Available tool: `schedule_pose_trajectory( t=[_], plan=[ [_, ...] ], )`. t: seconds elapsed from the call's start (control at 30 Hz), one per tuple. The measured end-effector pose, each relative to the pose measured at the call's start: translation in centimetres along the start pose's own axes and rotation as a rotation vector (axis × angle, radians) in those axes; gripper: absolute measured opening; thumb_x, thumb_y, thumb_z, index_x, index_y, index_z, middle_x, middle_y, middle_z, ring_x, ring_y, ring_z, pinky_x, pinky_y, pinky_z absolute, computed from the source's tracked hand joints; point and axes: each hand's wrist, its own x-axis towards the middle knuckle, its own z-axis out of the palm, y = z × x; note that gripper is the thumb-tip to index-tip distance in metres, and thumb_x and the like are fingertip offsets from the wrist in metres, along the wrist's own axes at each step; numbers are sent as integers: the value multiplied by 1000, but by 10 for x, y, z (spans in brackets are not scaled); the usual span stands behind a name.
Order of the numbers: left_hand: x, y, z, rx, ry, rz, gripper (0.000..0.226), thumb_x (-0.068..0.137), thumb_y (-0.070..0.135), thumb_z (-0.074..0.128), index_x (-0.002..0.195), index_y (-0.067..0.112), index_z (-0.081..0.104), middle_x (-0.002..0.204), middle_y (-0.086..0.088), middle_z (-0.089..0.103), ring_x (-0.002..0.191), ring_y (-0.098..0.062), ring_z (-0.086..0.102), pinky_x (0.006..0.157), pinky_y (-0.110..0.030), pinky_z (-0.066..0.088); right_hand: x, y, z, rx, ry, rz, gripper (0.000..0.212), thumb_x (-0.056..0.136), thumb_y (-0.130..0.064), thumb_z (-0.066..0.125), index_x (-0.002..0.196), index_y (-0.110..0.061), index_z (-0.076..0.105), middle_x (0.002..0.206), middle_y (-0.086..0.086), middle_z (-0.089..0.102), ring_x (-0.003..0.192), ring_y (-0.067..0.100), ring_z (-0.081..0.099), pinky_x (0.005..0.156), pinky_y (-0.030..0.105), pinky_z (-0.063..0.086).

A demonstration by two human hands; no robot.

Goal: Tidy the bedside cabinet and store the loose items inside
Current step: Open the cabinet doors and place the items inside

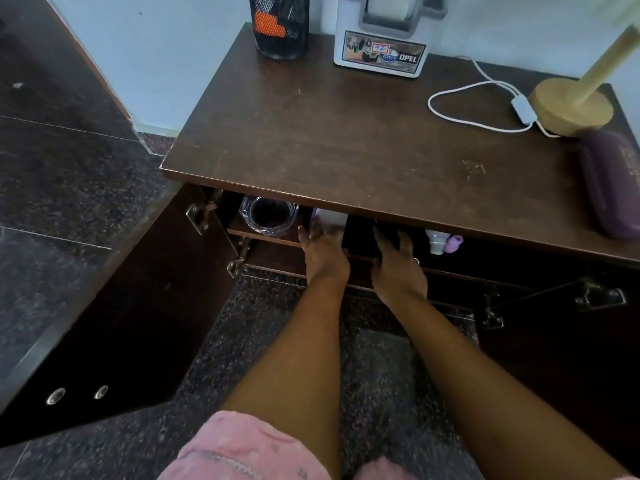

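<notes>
The dark wooden bedside cabinet (346, 140) stands with both doors open. My left hand (323, 259) reaches onto the upper shelf, and its straight fingers touch a white item with a purple edge (330, 218). My right hand (396, 263) reaches into the dark middle of the cabinet with its fingers spread; what its fingertips touch is lost in shadow. A clear glass (268, 216) stands on the shelf left of my left hand. A small white bottle (435, 241) and a purple object (453, 243) lie inside to the right.
On the top are a black mesh pen holder (280, 26), a white dispenser (381, 43), a lamp with a wooden base (571, 109) and white cable (474, 95), and a purple case (613, 181). The open left door (104, 323) and right door (561, 341) flank my arms.
</notes>
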Motion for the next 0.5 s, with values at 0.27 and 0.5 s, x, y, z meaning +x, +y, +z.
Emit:
schedule_pose_trajectory(
  t=[0.27,0.5],
  plan=[
    [-3,-2,-1,19,-34,31,57,94,-5,38,145,20,35,159,-9,8,146,-31,-6,115,-33,17,-1,-15,12,-20,-107,-70,65,93,-18,47,149,-34,18,159,-4,10,124,30,48,80,39,48],
    [-4,1,-8,95,-78,42,59,94,-5,38,146,20,31,160,-11,0,146,-29,-13,116,-34,17,1,-15,9,-70,-116,-117,62,92,-17,50,145,-35,25,159,-4,13,121,30,51,71,35,46]
  ],
)
